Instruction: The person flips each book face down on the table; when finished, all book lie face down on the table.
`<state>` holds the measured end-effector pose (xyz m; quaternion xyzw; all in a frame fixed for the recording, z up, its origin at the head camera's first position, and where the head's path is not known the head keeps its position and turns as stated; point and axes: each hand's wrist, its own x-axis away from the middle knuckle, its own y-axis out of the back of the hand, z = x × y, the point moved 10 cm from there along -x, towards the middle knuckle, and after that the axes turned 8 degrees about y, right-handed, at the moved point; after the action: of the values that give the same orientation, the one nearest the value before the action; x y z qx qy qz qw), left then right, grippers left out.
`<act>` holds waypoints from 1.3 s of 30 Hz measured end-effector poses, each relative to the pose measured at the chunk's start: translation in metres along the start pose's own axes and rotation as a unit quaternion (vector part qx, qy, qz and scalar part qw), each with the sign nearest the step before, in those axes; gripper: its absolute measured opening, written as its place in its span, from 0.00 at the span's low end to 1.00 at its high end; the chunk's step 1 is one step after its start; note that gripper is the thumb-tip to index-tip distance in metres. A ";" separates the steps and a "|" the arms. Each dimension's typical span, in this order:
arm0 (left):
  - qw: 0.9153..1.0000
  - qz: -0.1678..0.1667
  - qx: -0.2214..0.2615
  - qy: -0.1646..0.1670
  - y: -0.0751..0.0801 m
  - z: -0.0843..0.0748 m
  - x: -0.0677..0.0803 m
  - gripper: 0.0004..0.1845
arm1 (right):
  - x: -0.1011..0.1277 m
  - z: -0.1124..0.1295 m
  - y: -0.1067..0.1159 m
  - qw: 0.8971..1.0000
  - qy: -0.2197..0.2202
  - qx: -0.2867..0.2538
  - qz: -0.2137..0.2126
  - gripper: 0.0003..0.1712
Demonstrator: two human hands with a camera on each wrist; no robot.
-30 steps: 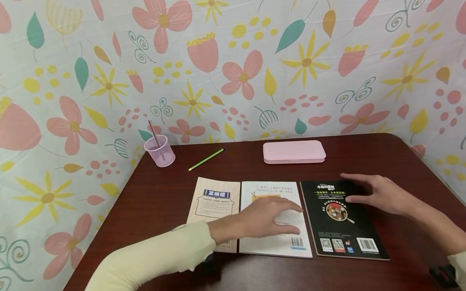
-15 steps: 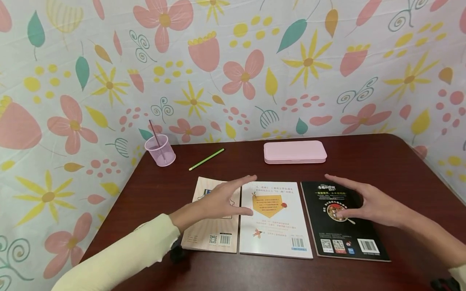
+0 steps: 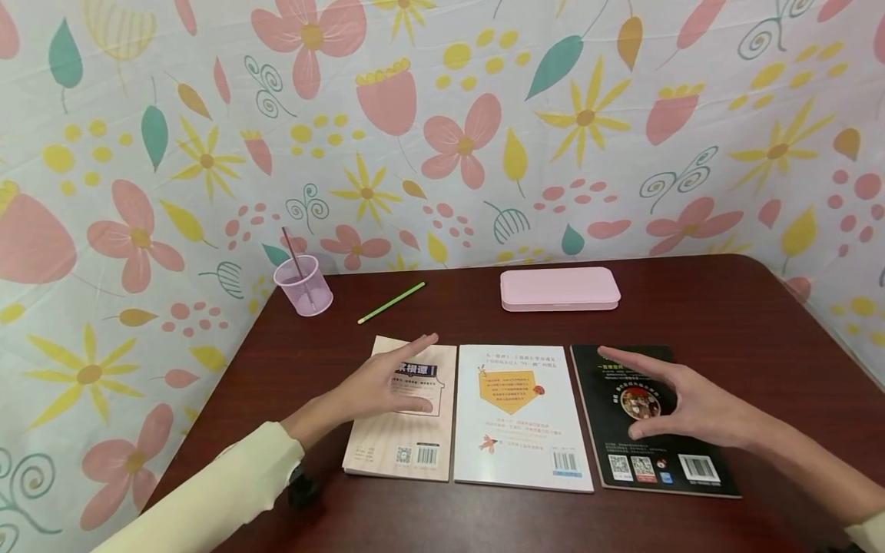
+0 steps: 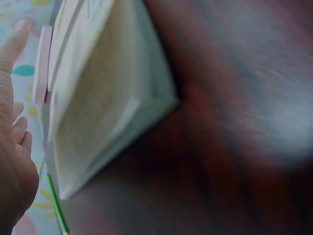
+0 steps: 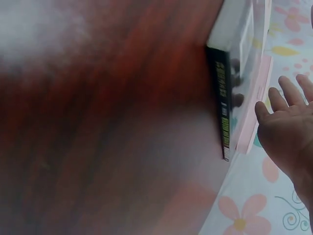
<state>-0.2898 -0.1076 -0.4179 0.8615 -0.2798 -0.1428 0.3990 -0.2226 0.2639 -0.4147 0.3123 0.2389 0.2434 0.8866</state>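
Three books lie side by side on the table. In the head view my left hand (image 3: 376, 388) hovers over the beige book (image 3: 387, 449) on the left, thumb and fingers spread apart and holding nothing. The white book (image 3: 518, 461) in the middle has an orange printed panel. Over the black book (image 3: 615, 438) on the right, my right hand (image 3: 698, 403) hangs with fingers extended and nothing in it. The left wrist view shows the beige book's page edges (image 4: 98, 98) beside my hand. In the right wrist view, the black book's spine (image 5: 222, 93) faces the camera.
Toward the back of the dark red-brown table (image 3: 442, 522) lie a pink pencil case (image 3: 560, 288) and a green pencil (image 3: 392, 303). A lilac mesh pen cup (image 3: 306, 292) with a dark stick in it stands at the back left. A flower-printed cloth (image 3: 442, 138) hangs behind.
My left hand has moved left from over the white book to over the beige one. My right hand has shifted slightly left and nearer over the black book. The books have stayed in place.
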 end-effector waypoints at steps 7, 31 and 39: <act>1.000 -0.006 -0.019 0.006 -0.003 0.012 0.013 0.56 | 0.003 -0.002 -0.004 1.000 0.005 0.013 0.000 0.59; 0.998 0.035 -0.048 0.023 -0.031 0.023 0.024 0.52 | 0.005 -0.007 -0.020 0.998 0.046 0.027 0.023 0.51; 0.998 0.031 -0.047 0.023 -0.032 0.023 0.023 0.53 | 0.001 -0.004 -0.022 0.998 0.048 0.020 0.024 0.52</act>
<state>-0.2704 -0.1186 -0.4577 0.8356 -0.2899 -0.1241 0.4498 -0.2181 0.2512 -0.4328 0.3238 0.2779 0.2746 0.8617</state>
